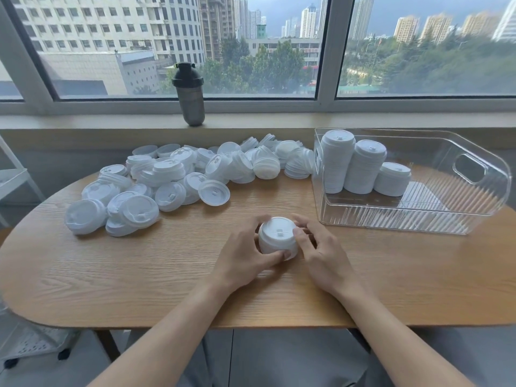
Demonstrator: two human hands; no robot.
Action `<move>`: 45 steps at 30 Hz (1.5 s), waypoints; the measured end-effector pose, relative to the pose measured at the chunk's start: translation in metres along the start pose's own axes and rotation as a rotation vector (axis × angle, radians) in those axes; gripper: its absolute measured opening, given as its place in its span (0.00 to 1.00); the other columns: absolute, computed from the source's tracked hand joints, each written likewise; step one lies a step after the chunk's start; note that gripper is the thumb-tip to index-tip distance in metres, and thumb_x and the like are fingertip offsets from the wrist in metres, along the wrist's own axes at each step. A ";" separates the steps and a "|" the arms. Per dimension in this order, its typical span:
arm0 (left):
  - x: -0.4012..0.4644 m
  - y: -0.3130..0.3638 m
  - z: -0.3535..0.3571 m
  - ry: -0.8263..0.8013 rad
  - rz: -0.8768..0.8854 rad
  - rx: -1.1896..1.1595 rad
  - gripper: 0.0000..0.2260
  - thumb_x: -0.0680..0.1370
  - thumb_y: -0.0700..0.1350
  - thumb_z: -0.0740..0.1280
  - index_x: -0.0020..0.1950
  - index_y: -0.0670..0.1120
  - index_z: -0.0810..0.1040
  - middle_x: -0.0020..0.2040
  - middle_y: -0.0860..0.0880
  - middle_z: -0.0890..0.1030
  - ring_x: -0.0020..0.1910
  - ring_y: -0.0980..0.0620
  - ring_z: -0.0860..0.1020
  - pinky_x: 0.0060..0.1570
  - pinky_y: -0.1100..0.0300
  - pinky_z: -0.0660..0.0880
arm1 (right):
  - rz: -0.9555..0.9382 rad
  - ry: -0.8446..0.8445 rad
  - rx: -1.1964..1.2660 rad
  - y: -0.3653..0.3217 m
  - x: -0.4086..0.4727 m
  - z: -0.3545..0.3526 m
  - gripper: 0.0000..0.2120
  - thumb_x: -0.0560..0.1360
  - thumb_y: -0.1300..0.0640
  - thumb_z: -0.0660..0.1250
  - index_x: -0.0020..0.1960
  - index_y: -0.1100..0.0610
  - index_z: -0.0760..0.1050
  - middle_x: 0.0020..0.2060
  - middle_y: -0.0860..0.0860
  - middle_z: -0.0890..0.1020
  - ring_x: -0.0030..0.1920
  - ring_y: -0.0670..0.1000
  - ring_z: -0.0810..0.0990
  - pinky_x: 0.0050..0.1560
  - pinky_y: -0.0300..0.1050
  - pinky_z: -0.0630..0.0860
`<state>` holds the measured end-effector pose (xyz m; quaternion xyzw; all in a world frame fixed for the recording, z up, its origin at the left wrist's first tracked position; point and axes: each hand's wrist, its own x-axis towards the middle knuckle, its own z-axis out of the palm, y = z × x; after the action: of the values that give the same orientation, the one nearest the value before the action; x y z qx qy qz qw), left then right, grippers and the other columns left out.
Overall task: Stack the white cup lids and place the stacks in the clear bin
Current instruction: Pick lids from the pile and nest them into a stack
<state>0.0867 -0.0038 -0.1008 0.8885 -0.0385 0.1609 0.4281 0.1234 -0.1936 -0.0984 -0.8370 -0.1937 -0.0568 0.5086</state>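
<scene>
A: Lids first. Short stack (277,238) stands upright on the desk (139,275), near the front edge, centre. Sip-hole side faces up.

B: Hands?

A: Both on it. Left hand (245,255) curls round the stack's left side; thumb lies across the lower front, fingers wrap the back. Right hand (321,252) grips the right side, fingers bent against the wall, fingertips at the top rim. Stack sits between the two palms. Bare forearms come in from the bottom edge.

B: Loose stock?

A: Heap of loose lids (181,177) farther back, left of centre, spread from the desk's left part to just beside the bin. Lids lie at all angles, some face up, some tipped on edge, several nested in small clumps.

B: Bin?

A: Clear bin (474,196) on the right, well apart from the hands, ribbed walls, cut-out handle on its right end. Three stacks stand upright in its left end, in a row: tall stack (336,163) against the left wall, middle stack (364,167) touching it, low stack (392,178) just beside that. Remaining floor of the bin holds nothing I can make out.

B: Behind?

A: Dark shaker bottle (190,94) upright on the window sill (83,121), behind the heap. Window (265,51) shows buildings and trees.
</scene>
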 end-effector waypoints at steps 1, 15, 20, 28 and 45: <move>0.000 -0.001 0.000 -0.008 -0.005 0.022 0.35 0.66 0.58 0.82 0.70 0.52 0.74 0.61 0.57 0.80 0.55 0.63 0.78 0.55 0.65 0.77 | -0.008 -0.010 -0.029 0.001 0.000 0.000 0.15 0.83 0.48 0.63 0.69 0.46 0.76 0.59 0.40 0.80 0.58 0.37 0.77 0.59 0.32 0.71; -0.008 -0.002 -0.003 -0.061 -0.012 0.242 0.40 0.69 0.67 0.74 0.78 0.58 0.66 0.64 0.62 0.77 0.68 0.56 0.70 0.72 0.51 0.66 | -0.041 -0.087 -0.232 -0.006 -0.004 -0.001 0.22 0.80 0.48 0.67 0.72 0.50 0.72 0.63 0.40 0.74 0.67 0.43 0.69 0.67 0.39 0.65; -0.017 -0.003 -0.012 -0.107 -0.024 0.247 0.33 0.75 0.57 0.72 0.78 0.58 0.65 0.64 0.69 0.72 0.70 0.59 0.68 0.74 0.52 0.64 | -0.079 -0.108 -0.356 -0.003 -0.004 0.000 0.36 0.69 0.40 0.76 0.73 0.47 0.68 0.60 0.36 0.71 0.66 0.44 0.68 0.66 0.39 0.64; -0.012 0.004 -0.018 -0.157 0.029 0.417 0.29 0.78 0.51 0.65 0.79 0.53 0.64 0.74 0.57 0.72 0.74 0.54 0.67 0.74 0.54 0.63 | -0.059 0.013 -0.228 -0.002 -0.010 -0.005 0.40 0.62 0.33 0.75 0.70 0.47 0.71 0.60 0.41 0.78 0.63 0.45 0.75 0.64 0.43 0.73; 0.097 0.014 0.060 -0.119 0.023 0.434 0.25 0.82 0.52 0.64 0.79 0.49 0.67 0.74 0.52 0.71 0.73 0.52 0.70 0.72 0.58 0.65 | 0.006 0.374 -0.285 0.037 0.057 -0.189 0.42 0.66 0.51 0.82 0.75 0.52 0.68 0.63 0.47 0.76 0.63 0.49 0.75 0.64 0.38 0.70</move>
<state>0.1907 -0.0523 -0.0947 0.9672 -0.0384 0.1174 0.2222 0.2094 -0.3586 -0.0225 -0.8759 -0.0834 -0.2362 0.4124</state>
